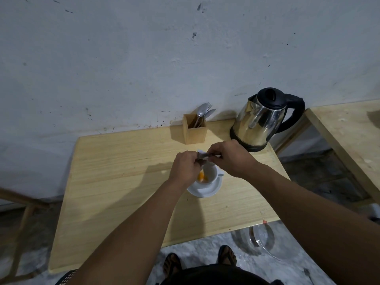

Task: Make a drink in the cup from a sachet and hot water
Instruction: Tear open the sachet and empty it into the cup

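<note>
A white cup (209,175) stands on a white saucer (207,191) in the middle of the wooden table (123,182). Orange powder (201,177) lies inside the cup. Both hands hold a small sachet (203,156) just above the cup's far rim. My left hand (186,168) grips its left end and my right hand (230,158) pinches its right end. The sachet is mostly hidden by my fingers. A steel kettle (261,122) with a black lid and handle sits at the table's back right.
A wooden holder (195,131) with spoons and a fork stands at the back by the wall. A second wooden table (353,130) is at the right. A glass lid or bowl (261,237) lies on the floor near my sandalled feet (226,254).
</note>
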